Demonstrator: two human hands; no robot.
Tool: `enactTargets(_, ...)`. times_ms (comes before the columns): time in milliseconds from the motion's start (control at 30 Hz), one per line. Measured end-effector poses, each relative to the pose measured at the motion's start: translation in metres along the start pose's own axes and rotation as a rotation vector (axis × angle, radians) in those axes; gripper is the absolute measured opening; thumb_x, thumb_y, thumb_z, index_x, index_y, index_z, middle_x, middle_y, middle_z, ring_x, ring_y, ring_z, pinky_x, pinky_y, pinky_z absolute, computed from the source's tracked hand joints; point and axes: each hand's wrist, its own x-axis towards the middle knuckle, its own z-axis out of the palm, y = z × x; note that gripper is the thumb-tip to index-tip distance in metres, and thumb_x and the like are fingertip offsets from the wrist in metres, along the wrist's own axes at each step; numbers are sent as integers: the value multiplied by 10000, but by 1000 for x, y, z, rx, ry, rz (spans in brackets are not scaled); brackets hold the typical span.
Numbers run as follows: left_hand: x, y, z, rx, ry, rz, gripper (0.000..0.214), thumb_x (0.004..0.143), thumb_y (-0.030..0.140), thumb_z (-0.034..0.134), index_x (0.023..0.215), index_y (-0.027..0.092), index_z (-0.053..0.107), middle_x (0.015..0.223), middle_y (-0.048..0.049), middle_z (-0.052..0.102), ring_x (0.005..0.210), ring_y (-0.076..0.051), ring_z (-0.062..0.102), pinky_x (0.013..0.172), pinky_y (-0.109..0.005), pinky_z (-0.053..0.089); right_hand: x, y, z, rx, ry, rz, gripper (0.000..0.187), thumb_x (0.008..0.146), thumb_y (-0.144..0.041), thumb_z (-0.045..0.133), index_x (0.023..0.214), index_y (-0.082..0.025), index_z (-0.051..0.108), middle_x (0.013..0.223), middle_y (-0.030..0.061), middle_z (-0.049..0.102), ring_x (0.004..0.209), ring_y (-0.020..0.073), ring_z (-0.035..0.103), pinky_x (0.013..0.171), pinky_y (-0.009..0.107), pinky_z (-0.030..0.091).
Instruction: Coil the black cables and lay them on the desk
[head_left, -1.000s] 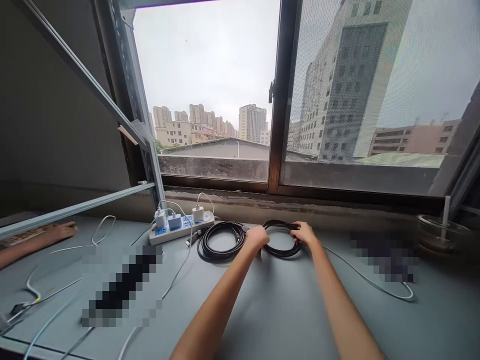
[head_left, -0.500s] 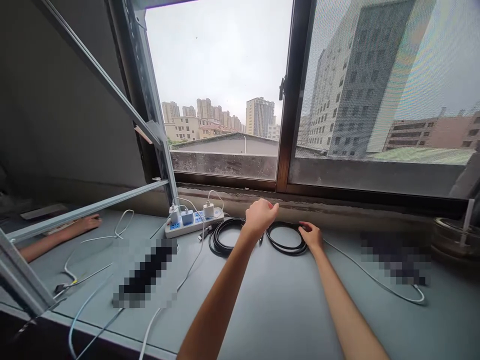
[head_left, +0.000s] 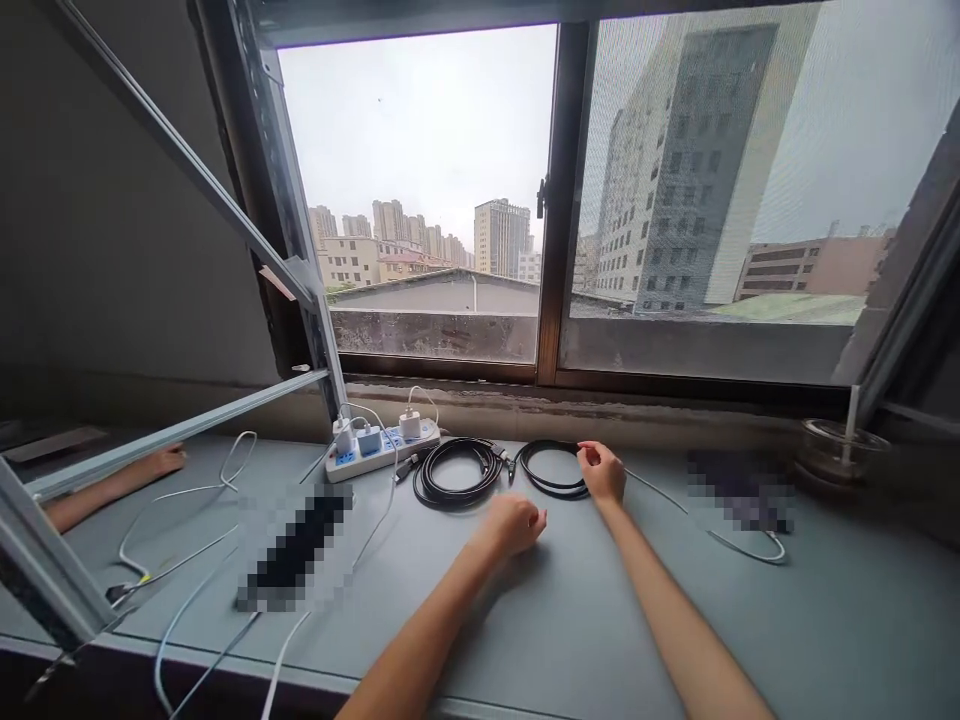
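Observation:
Two coils of black cable lie side by side on the grey desk (head_left: 570, 610) below the window. My right hand (head_left: 601, 471) rests on the right edge of the smaller coil (head_left: 546, 470), fingers curled on its strands. My left hand (head_left: 514, 522) sits on the desk just in front of the coils, loosely curled, with nothing visible in it. The larger coil (head_left: 457, 473) lies left of it, untouched.
A white power strip (head_left: 382, 444) with several chargers sits left of the coils; white cables (head_left: 180, 500) trail over the desk's left half. Another person's hand (head_left: 161, 462) rests at far left. A metal frame bar (head_left: 180, 425) slants across the left. A glass dish (head_left: 836, 450) stands far right.
My left hand has come off the coils, first rising, then drawing back onto the desk nearer me. My right hand stays on the smaller coil. The view shifted slightly.

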Motion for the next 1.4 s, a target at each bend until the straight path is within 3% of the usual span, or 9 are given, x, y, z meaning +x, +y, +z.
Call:
enactTargets(200, 2, 0, 2, -34, 19, 29, 321, 852, 260, 431, 622, 167, 635, 615, -58, 643, 558, -147, 556, 547, -262, 286, -24, -14, -5, -71, -177, -168, 232, 807, -289, 486, 882, -209, 691, 616, -14, 599, 610, 122, 538, 568, 239, 328)
enactTargets(467, 8, -36, -11, -39, 147, -132, 265, 810, 144, 423, 578, 162, 549, 576, -47, 582, 595, -155, 548, 563, -265, 255, -38, -25, -13, -161, -305, -208, 196, 878, -293, 515, 950, -159, 639, 625, -35, 568, 580, 112, 521, 623, 268, 402)
enactTargets(733, 7, -63, -19, -42, 257, -237, 327, 828, 244, 410, 527, 173, 515, 564, -37, 560, 573, -141, 506, 537, -257, 192, -38, -27, -16, -160, -285, -172, 205, 843, -245, 484, 931, -207, 665, 610, -28, 588, 568, 109, 519, 568, 229, 304)
enactTargets(967, 8, -64, -22, -58, 321, -298, 404, 862, 344, 386, 512, 172, 497, 543, -37, 554, 527, -124, 469, 536, -260, 182, -32, -19, -12, -122, -271, -143, 230, 811, -281, 462, 876, -237, 678, 572, -27, 574, 585, 126, 534, 560, 224, 290)
enactTargets(1400, 4, -65, -22, -79, 384, -408, 394, 878, 321, 376, 548, 173, 534, 572, -46, 592, 549, -134, 503, 539, -264, 208, -32, -17, -17, -107, -229, -53, 244, 800, -302, 468, 880, -219, 683, 567, -14, 566, 583, 141, 515, 549, 239, 272)
